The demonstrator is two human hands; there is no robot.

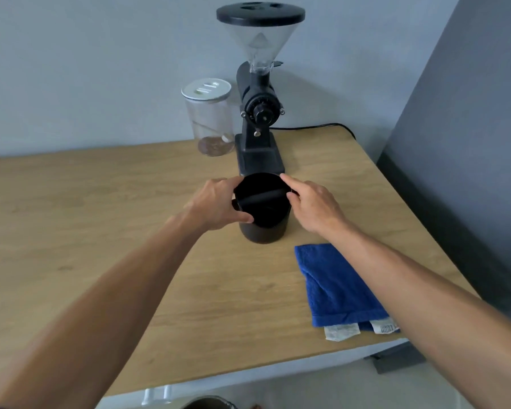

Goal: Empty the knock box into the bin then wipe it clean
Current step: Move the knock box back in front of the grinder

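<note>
Flanking the knock box (263, 214): grinder (258, 119) behind, blue towel (337, 286) beside.

Pale grey-blue wall (86, 69), wooden table (101, 231), darker grey panel (469, 128) at right

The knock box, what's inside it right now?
Inside the knock box only its black knock bar shows, spanning the opening. Below it the interior is dark, so any coffee grounds cannot be seen.

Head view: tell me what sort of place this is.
Probably a home coffee corner: a black coffee grinder with a clear hopper, a clear jar holding some coffee, and a black knock box on a wooden counter.
</note>
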